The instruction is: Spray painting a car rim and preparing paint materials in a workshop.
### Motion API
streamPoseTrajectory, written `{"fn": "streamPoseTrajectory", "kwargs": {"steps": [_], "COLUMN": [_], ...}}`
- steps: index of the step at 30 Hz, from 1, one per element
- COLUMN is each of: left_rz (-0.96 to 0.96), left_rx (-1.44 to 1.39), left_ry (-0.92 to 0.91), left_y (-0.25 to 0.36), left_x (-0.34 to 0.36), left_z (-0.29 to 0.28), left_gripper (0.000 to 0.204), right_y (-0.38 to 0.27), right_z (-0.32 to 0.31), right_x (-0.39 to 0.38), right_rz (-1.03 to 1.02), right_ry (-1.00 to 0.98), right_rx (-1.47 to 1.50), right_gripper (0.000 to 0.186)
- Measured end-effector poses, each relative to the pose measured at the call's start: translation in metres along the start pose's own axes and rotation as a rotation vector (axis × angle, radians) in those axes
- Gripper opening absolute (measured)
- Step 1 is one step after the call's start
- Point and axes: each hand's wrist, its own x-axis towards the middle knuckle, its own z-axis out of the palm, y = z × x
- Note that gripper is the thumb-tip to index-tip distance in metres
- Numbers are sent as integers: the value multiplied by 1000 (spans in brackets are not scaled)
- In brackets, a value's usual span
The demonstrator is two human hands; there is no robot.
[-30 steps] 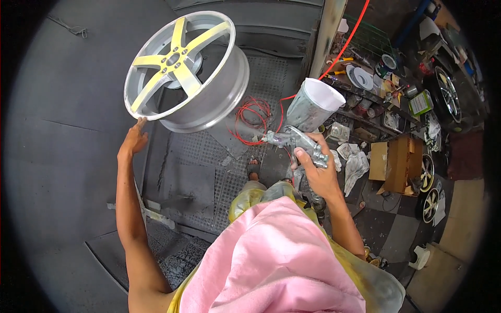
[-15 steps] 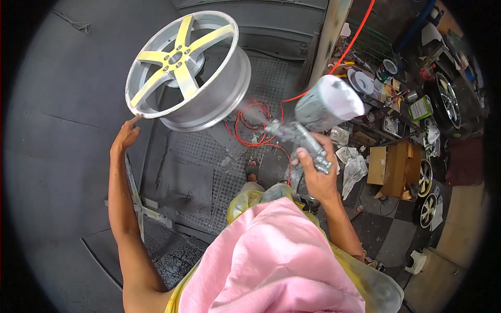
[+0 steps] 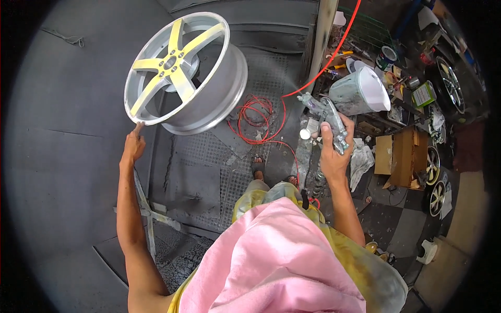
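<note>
A silver alloy wheel [image 3: 219, 86] with pale yellow spoke faces hangs tilted at upper centre-left, its mount hidden. My left hand [image 3: 133, 145] reaches its lower-left edge, index finger stretched out to touch the rim and the others partly curled. My right hand [image 3: 336, 151], at centre-right, is closed round a metal spray gun [image 3: 330, 120] with a large translucent, paint-stained cup [image 3: 349, 94], its mouth tilted right. The gun's nozzle points up and left, beside the wheel, with a faint mist in front of it. A coiled red hose [image 3: 255, 120] lies on the floor below.
A post [image 3: 323, 28] stands beside a cluttered bench [image 3: 391, 78] at upper right. Further right are a cardboard box [image 3: 402, 156], more wheels [image 3: 437, 198] and a white rag [image 3: 361, 167]. Grey walls [image 3: 78, 156] curve around the left. My sandalled feet stand on a perforated floor [image 3: 209, 156].
The spray gun and my right hand have moved right and slightly up, the cup tilting further rightward. My left hand still touches the rim, shifting slightly with the view.
</note>
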Motion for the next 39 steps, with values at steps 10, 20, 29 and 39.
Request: {"fn": "streamPoseTrajectory", "kwargs": {"steps": [10, 20, 29, 39], "left_rz": [8, -62, -73, -97], "left_rx": [92, 45, 43, 83], "left_ry": [-17, -49, -95, -174], "left_y": [-7, -49, -128, -214], "left_x": [21, 58, 127, 254], "left_z": [-19, -29, -42, -60], "left_gripper": [42, 42, 40, 57], "right_y": [-3, 8, -20, -20], "right_z": [-5, -11, 5, 53], "right_x": [-39, 24, 4, -1], "right_rz": [308, 139, 378, 411], "right_ry": [-415, -65, -249, -177], "right_rx": [89, -219, -134, 79], "right_gripper": [32, 33, 33, 35]}}
